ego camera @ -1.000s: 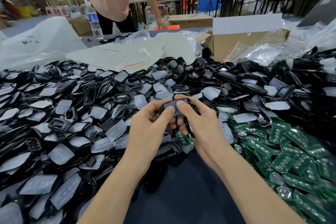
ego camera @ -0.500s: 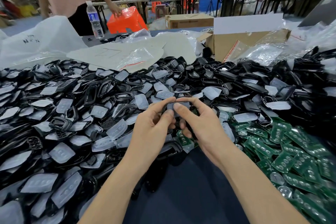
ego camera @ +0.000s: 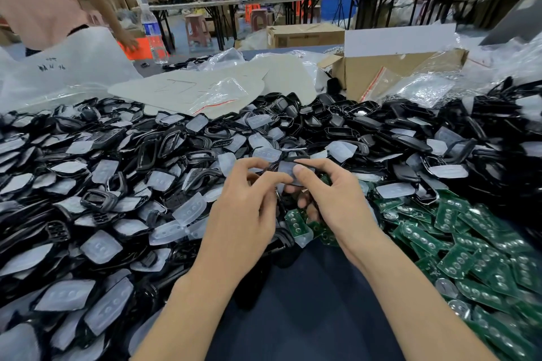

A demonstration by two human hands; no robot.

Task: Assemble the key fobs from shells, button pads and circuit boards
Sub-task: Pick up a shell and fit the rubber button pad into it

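Fingers (ego camera: pixel 308 181) of both hands meet above the heap, curled in and pinching one translucent button pad (ego camera: pixel 286 168). The left hand (ego camera: pixel 243 214) takes its near left edge and the right hand (ego camera: pixel 337 202) presses a thumb on its face. A black shell (ego camera: pixel 297 159) seems to sit behind the pad, though the fingers hide most of it. Loose shells and pads (ego camera: pixel 96 184) are piled to the left and green circuit boards (ego camera: pixel 469 246) to the right, on a dark blue table top (ego camera: pixel 308 308). Farther back stand a cardboard box (ego camera: pixel 378 73) and a water bottle (ego camera: pixel 151 35).
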